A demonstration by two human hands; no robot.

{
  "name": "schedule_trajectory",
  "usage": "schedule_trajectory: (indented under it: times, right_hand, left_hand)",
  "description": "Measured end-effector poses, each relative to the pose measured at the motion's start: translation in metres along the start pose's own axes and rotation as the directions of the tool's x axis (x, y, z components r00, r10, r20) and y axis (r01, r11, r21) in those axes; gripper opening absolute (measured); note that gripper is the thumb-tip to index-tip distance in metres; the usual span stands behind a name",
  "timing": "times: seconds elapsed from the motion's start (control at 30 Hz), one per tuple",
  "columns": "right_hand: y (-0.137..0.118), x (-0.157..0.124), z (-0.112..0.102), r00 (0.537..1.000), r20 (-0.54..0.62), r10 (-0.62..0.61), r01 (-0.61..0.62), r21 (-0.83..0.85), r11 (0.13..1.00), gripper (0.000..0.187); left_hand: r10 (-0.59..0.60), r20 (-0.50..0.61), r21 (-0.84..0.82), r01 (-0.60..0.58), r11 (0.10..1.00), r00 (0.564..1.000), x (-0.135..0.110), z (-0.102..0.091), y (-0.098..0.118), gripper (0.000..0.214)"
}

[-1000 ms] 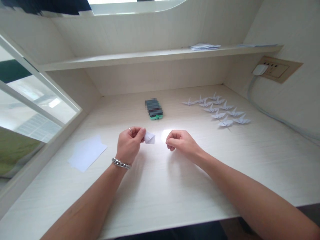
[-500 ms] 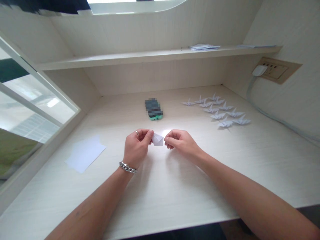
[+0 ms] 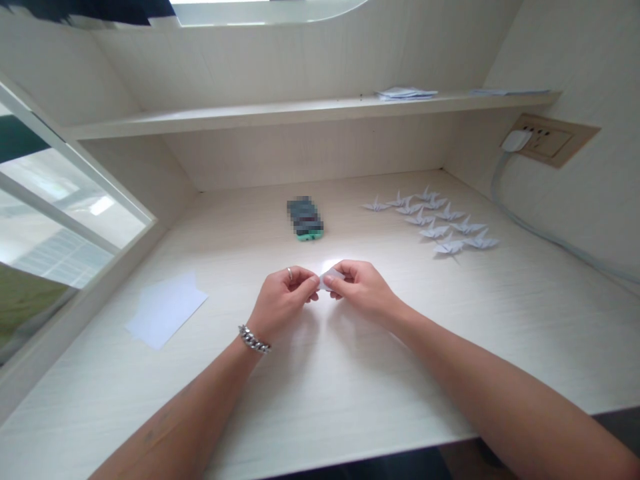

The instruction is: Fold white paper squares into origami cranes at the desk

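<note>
A small folded piece of white paper is pinched between my two hands above the desk. My left hand, with a ring and a chain bracelet at the wrist, grips its left edge between thumb and fingers. On the other side my right hand has thumb and fingers closed on the paper and covers much of it. Several white paper cranes stand in rows at the back right of the desk. To the left lie flat sheets of white paper.
Beyond my hands a dark, blurred-out object with a green end lies on the desk. A shelf along the back carries folded papers. At right a plug sits in a wall socket, its cable running down the desk's side.
My right hand has taken hold of the folded paper, which my left hand alone held before. My left hand has moved slightly right, and less of the paper shows.
</note>
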State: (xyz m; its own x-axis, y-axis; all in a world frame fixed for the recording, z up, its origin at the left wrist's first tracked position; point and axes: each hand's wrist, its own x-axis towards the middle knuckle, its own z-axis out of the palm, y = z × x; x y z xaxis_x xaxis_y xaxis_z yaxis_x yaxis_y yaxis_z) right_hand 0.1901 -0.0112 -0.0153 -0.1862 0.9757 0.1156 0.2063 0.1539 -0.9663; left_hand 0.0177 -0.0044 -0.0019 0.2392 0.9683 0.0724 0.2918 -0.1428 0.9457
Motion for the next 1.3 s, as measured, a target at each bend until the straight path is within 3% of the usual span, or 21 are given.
schedule_trajectory:
  times: [0.07, 0.17, 0.3, 0.6, 0.67, 0.8, 0.97, 1.3]
  right_hand:
    - [-0.002, -0.001, 0.001, 0.999, 0.034, 0.008, -0.006, -0.041, 0.999, 0.026]
    - [-0.003, -0.001, 0.001, 0.996, 0.063, 0.057, -0.063, 0.105, 0.992, 0.022]
    - [-0.005, 0.002, -0.003, 0.997, 0.002, 0.082, -0.080, 0.248, 0.966, 0.020]
    - [-0.007, 0.006, -0.017, 0.986, -0.088, 0.139, -0.101, 0.345, 0.933, 0.023]
    - [-0.005, 0.007, -0.020, 0.985, -0.113, 0.133, -0.086, 0.347, 0.934, 0.023]
    - [-0.003, 0.005, -0.015, 0.997, -0.018, 0.069, -0.063, 0.231, 0.971, 0.021]
    - [-0.005, 0.000, -0.005, 0.997, 0.073, 0.032, -0.036, 0.058, 0.998, 0.019]
    - [-0.001, 0.006, -0.019, 0.991, -0.085, 0.105, -0.073, 0.316, 0.946, 0.022]
  left_hand:
    - [0.033, 0.044, 0.093, -0.037, 0.995, 0.998, -0.001, -0.002, 0.001, 0.019]
    - [0.075, 0.056, 0.158, -0.083, 0.984, 0.996, -0.002, -0.005, 0.002, 0.019]
    - [0.058, 0.061, 0.142, -0.066, 0.988, 0.996, -0.002, -0.008, 0.005, 0.018]
    - [0.026, 0.058, 0.107, -0.032, 0.994, 0.998, -0.001, -0.013, 0.005, 0.012]
    - [0.007, 0.047, 0.083, -0.011, 0.997, 0.999, -0.001, -0.014, 0.004, 0.012]
    - [-0.016, 0.057, 0.014, 0.015, 1.000, 0.998, 0.000, -0.010, 0.003, 0.017]
    - [0.028, 0.120, 0.115, -0.042, 0.992, 0.992, -0.001, -0.007, -0.001, 0.017]
    - [-0.032, 0.081, -0.004, 0.033, 0.999, 0.996, 0.000, -0.009, 0.005, 0.010]
